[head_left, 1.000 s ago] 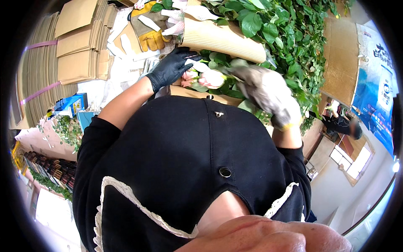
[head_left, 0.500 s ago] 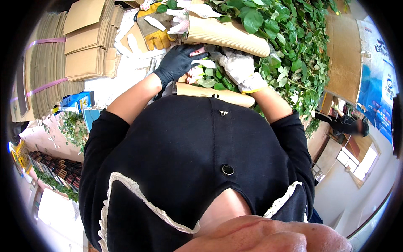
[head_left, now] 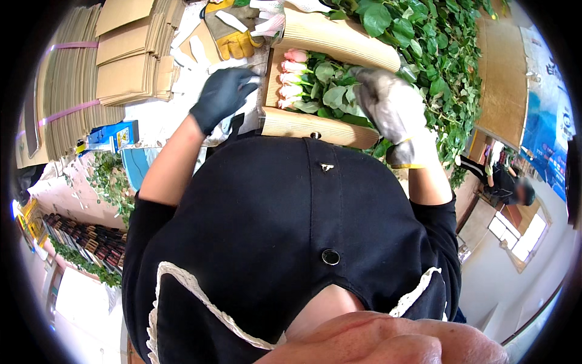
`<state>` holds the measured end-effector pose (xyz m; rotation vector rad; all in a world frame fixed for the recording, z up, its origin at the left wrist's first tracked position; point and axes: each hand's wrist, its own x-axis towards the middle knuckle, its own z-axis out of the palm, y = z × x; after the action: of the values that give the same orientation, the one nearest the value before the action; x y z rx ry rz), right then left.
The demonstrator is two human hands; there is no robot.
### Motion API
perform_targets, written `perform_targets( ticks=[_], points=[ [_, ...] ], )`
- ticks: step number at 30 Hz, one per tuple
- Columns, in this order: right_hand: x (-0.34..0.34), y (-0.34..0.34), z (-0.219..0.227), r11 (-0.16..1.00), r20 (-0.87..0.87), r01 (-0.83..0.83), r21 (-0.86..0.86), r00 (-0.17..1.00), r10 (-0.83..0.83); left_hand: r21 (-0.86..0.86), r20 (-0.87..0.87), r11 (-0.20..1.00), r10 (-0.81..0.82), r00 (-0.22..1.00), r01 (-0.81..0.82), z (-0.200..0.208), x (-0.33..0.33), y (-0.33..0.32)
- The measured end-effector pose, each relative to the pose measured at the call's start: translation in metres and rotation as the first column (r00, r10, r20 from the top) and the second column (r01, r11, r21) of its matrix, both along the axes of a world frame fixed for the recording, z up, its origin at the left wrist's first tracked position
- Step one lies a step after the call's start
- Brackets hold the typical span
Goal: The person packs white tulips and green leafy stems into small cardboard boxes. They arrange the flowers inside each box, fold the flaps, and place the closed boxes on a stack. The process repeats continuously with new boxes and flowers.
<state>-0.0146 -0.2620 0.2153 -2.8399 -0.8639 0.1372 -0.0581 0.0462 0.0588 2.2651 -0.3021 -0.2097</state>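
Pink roses point(head_left: 291, 79) lie in a row, heads to the left and green leaves point(head_left: 333, 91) to the right, on a sheet of corrugated cardboard point(head_left: 274, 76) whose near and far edges curl up. My left hand point(head_left: 223, 97), in a black glove, hovers just left of the rose heads; its fingers are bent but apart, with nothing in them. Over the leafy stems at the right is my right hand point(head_left: 391, 106) in a greyish-white glove. Its fingertips reach the leaves, but motion smears them, so I cannot tell whether they grip anything.
A thick pile of leafy stems point(head_left: 442, 67) covers the right of the table. At the far left stand stacks of flat cardboard point(head_left: 130, 67). Yellow-grey work gloves point(head_left: 233, 36) and white foam-net sleeves point(head_left: 267, 25) lie at the back. Another person point(head_left: 512, 185) is off to the right.
Both hands have drawn apart: the left moved left off the rose heads, the right moved right along the stems. The row of pink roses now shows uncovered.
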Motion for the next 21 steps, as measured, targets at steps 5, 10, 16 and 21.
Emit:
perform_targets(
  ticks=[5,10,16,21],
  points=[
    [0.040,-0.009,0.032,0.974,0.328,0.168,0.151,0.921,-0.210,-0.328,0.275,0.934,-0.050,0.960,0.142,-0.064,0.027,-0.054],
    [0.047,-0.024,0.017,0.925,0.147,0.361,-0.116,0.928,-0.344,-0.372,0.144,0.912,-0.128,0.981,0.173,-0.086,0.039,-0.062],
    [0.046,-0.026,0.007,0.937,0.168,0.348,-0.005,0.924,-0.343,-0.352,0.149,0.929,-0.064,0.987,0.114,-0.079,0.035,-0.066],
    [0.037,-0.024,0.020,0.907,0.026,0.399,0.136,0.913,-0.406,-0.591,-0.162,0.796,0.037,0.986,-0.127,-0.056,0.018,-0.044]
  ],
)
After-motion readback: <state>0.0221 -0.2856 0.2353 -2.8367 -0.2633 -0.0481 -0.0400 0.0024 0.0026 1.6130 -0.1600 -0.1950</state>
